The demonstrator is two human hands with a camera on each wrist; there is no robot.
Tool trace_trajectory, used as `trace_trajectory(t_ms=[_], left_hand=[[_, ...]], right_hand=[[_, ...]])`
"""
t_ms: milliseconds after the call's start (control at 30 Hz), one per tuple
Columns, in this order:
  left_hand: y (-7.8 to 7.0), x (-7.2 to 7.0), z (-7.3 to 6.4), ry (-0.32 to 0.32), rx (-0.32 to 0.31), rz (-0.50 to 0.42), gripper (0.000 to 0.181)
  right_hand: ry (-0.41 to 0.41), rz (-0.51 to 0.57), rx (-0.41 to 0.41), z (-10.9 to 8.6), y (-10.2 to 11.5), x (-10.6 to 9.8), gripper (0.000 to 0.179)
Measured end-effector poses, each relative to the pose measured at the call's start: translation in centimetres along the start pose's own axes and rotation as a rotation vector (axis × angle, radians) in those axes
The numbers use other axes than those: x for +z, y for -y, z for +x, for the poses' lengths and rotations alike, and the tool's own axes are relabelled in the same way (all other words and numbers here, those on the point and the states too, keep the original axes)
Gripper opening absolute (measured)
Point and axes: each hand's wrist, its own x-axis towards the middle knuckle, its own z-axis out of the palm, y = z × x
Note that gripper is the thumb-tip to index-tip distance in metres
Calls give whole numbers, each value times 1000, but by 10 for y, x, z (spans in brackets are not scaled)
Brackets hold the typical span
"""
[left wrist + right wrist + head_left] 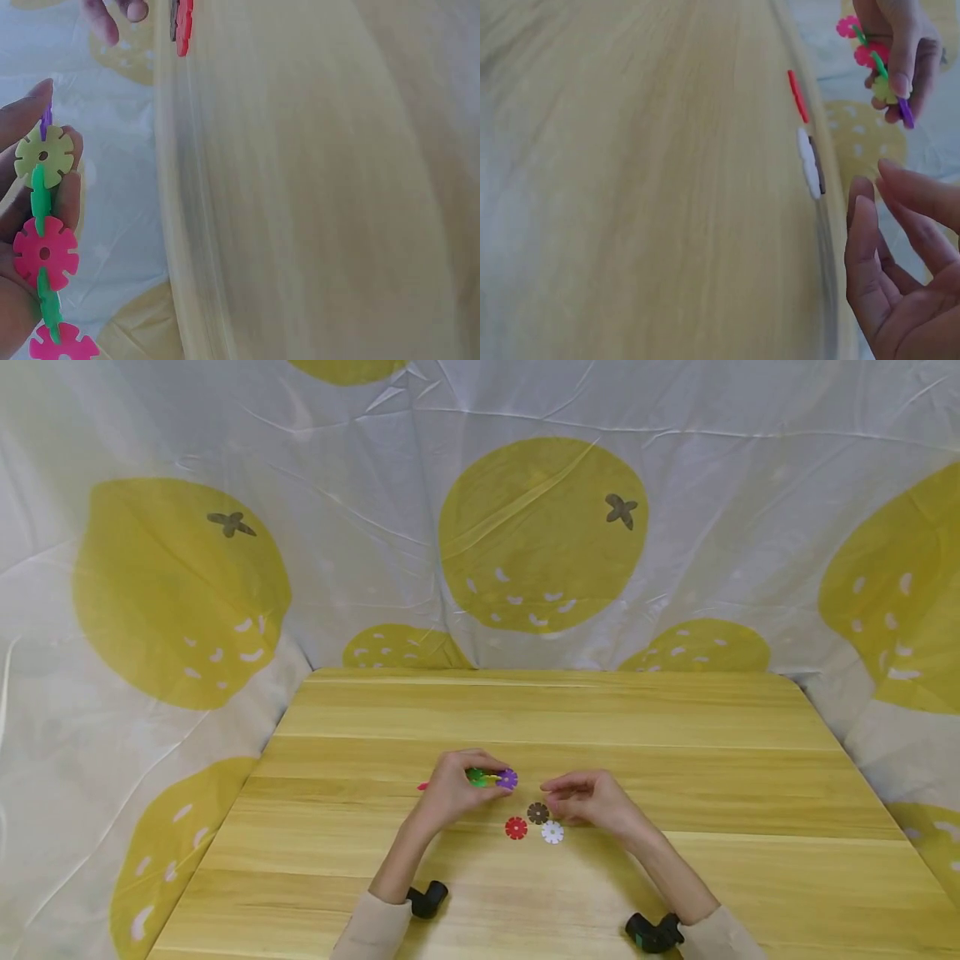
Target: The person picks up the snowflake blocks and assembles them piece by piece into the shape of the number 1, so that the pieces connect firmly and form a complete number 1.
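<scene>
So, purple disc (pixel 507 779) between left fingers (pixel 486 761)

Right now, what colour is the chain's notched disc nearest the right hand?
Purple disc, clearest in head view.

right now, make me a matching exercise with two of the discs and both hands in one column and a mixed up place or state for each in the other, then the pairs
Column 1
1. red disc
2. right hand
3. purple disc
4. left hand

Column 2
a. holding nothing
b. gripping the chain of linked discs
c. lying loose on the table
d. at the end of the chain of linked discs nearest the right hand

Pairs: 1-c, 2-a, 3-d, 4-b
</scene>
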Motion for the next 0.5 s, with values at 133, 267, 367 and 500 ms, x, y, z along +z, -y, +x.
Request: trace_trajectory(t_ms=[133, 267, 367, 500], left_hand=[[3, -5, -2, -15, -12, 2, 27], [6, -8, -3, -19, -20, 7, 27], [8, -10, -3, -14, -26, 22, 27], [10, -12, -4, -3, -33, 36, 26]], right_hand=[[18, -77, 8, 4, -3, -2, 33], [21, -122, 8, 6, -6, -1, 31], [17, -156, -9, 8, -6, 1, 30], [6, -195, -41, 9, -5, 7, 29]])
